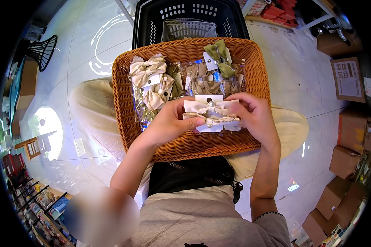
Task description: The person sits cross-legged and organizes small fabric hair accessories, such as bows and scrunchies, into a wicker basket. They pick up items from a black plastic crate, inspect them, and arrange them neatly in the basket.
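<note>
Both my hands grip cream bow accessories point(210, 108) with pearls and beaded trim, mounted on white cards, over the front of a woven brown basket point(185, 151). My left hand point(170, 122) closes round their left side, thumb across the front; my right hand point(255, 119) pinches their right side. Inside the basket lie cream bows point(148, 71) in clear packets at the left, taupe bows point(202, 84) at the centre and right, and an olive-green bow point(217, 57) on a card at the back.
A black basket point(140, 31) holding a smaller grey basket point(189, 28) stands behind. Cardboard boxes point(346, 160) line the right, with a framed carton point(345, 78). At left are a black wire item point(43, 51), a small wooden object point(29, 146) and loaded racks point(37, 206) on the tiled floor.
</note>
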Demonstrator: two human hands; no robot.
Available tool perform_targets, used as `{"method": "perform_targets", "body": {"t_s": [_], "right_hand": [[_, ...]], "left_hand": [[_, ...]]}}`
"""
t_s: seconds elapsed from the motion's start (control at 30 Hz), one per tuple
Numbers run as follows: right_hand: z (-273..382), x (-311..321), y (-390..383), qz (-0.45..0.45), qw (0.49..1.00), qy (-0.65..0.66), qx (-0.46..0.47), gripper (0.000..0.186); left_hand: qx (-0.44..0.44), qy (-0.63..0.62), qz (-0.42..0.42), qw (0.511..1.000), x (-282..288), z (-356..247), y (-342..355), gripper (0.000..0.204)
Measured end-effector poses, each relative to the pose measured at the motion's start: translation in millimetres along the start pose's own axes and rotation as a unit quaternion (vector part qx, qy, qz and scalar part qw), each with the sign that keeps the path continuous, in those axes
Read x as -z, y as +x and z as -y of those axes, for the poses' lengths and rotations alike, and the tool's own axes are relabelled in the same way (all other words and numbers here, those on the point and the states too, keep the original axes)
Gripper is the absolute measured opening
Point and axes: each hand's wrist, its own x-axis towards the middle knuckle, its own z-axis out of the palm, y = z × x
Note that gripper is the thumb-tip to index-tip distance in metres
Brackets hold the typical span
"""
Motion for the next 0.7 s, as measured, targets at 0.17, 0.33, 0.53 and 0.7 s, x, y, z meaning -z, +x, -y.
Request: {"method": "perform_targets", "body": {"t_s": [0.17, 0.33, 0.53, 0.7], "right_hand": [[-12, 3, 5, 0.030, 1.000, 0.008, -0.001, 0.019], [-12, 1, 3, 0.015, 0.999, 0.051, 0.001, 0.022], [-10, 28, -2, -0.090, 0.986, 0.138, -0.029, 0.024], [-13, 62, -19, -0.092, 0.990, 0.100, -0.023, 0.019]], "left_hand": [[-0.027, 0.046, -0.008, 0.999, -4, -4, 1, 0.033], [-0.032, 0.060, -0.027, 0.997, -1, -2, 2, 0.035], [-0.021, 0.048, -0.082, 0.995, 10, -5, 0, 0.035], [-0.017, -0.021, -0.147, 0.989, 17, -3, 2, 0.024]]}}
